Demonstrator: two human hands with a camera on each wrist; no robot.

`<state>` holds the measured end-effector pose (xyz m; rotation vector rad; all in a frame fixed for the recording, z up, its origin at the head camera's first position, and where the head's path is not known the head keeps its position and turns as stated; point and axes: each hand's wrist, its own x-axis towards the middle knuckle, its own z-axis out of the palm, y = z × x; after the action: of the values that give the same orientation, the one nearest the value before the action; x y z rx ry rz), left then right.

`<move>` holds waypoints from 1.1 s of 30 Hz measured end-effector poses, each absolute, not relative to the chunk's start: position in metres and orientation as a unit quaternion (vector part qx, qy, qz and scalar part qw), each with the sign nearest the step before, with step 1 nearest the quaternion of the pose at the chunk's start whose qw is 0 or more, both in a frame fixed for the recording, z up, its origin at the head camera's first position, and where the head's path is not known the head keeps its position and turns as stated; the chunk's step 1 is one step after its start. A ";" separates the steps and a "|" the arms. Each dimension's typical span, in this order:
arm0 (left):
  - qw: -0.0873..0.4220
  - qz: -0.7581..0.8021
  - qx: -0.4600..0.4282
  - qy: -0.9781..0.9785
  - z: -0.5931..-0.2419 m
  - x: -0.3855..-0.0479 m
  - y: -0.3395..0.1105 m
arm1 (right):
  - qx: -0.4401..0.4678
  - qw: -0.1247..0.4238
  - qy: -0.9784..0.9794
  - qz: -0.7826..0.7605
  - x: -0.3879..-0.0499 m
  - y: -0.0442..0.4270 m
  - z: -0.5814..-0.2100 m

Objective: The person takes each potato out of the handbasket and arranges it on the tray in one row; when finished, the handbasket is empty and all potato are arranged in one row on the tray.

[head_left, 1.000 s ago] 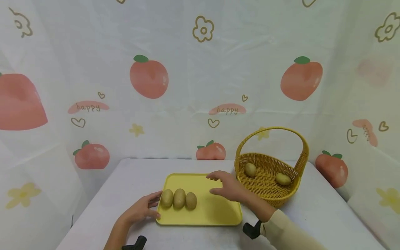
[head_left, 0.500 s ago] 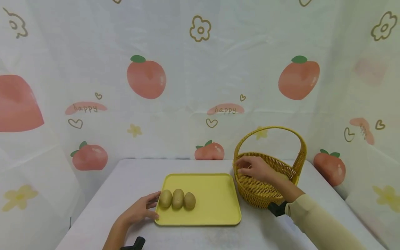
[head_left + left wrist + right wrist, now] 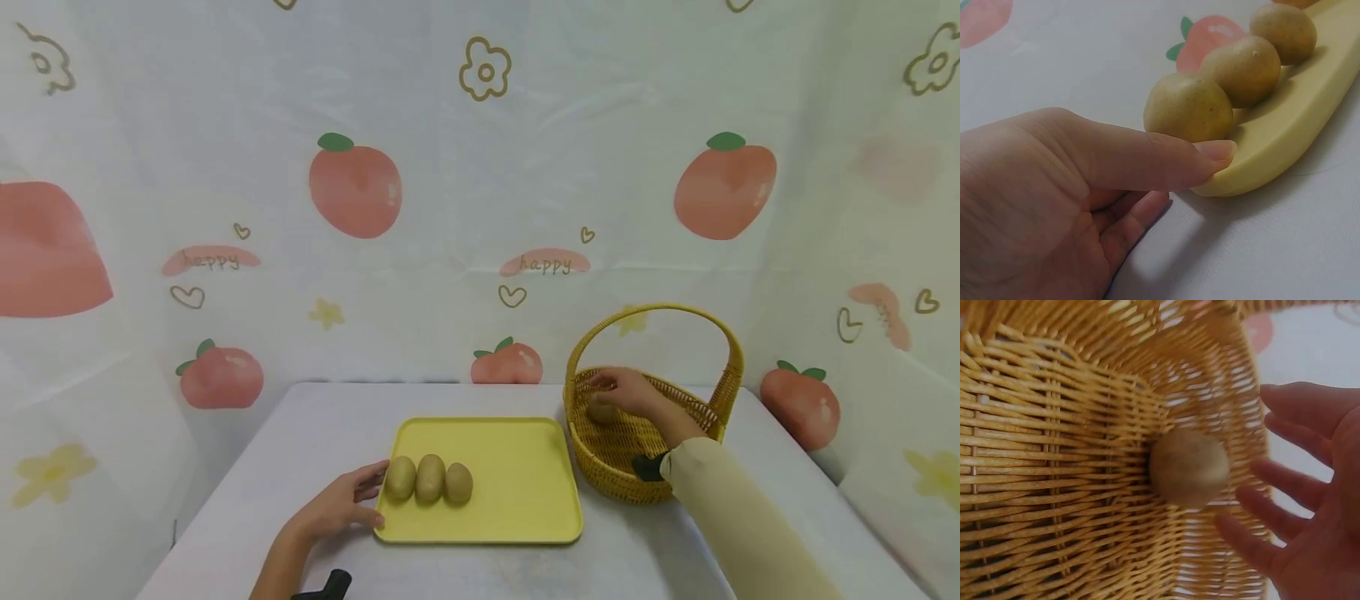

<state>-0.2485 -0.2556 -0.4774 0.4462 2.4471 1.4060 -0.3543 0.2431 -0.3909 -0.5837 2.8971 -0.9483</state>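
My left hand [image 3: 337,504] rests at the left edge of the yellow tray [image 3: 517,483]. In the left wrist view, that hand's [image 3: 1066,175] thumb lies straight on the tray's rim [image 3: 1266,162]. Three potatoes [image 3: 431,478] form a row on the tray's left part. My right hand [image 3: 633,393] is over the wicker basket [image 3: 622,483], with its fingers spread beside a potato [image 3: 602,410] inside. The right wrist view has a gap between the right hand [image 3: 1322,481] and that potato [image 3: 1189,468].
The basket's tall arched handle [image 3: 660,307] rises above its rim, with the right forearm crossing below it. A white cloth covers the table [image 3: 330,417], and a printed curtain [image 3: 442,167] hangs behind it.
My right hand has moved right from above the tray to inside the basket, and the right forearm now hides the basket's second potato. The left hand has stayed at the tray's edge.
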 end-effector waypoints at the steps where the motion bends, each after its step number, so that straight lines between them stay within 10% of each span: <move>1: 0.141 0.487 0.155 0.848 -0.477 -0.249 -0.255 | -0.188 0.025 0.936 -0.296 -0.355 0.245 -0.394; 12: 0.143 0.481 0.144 0.853 -0.477 -0.248 -0.252 | -0.188 0.147 0.933 -0.268 -0.362 0.245 -0.410; 33: 0.139 0.480 0.139 0.855 -0.476 -0.247 -0.253 | -0.184 0.132 0.947 -0.226 -0.364 0.240 -0.403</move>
<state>-0.2475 -0.2531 -0.4764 0.4024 2.4700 1.3884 -0.3641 0.2396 -0.4025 -0.5351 2.7493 -0.6556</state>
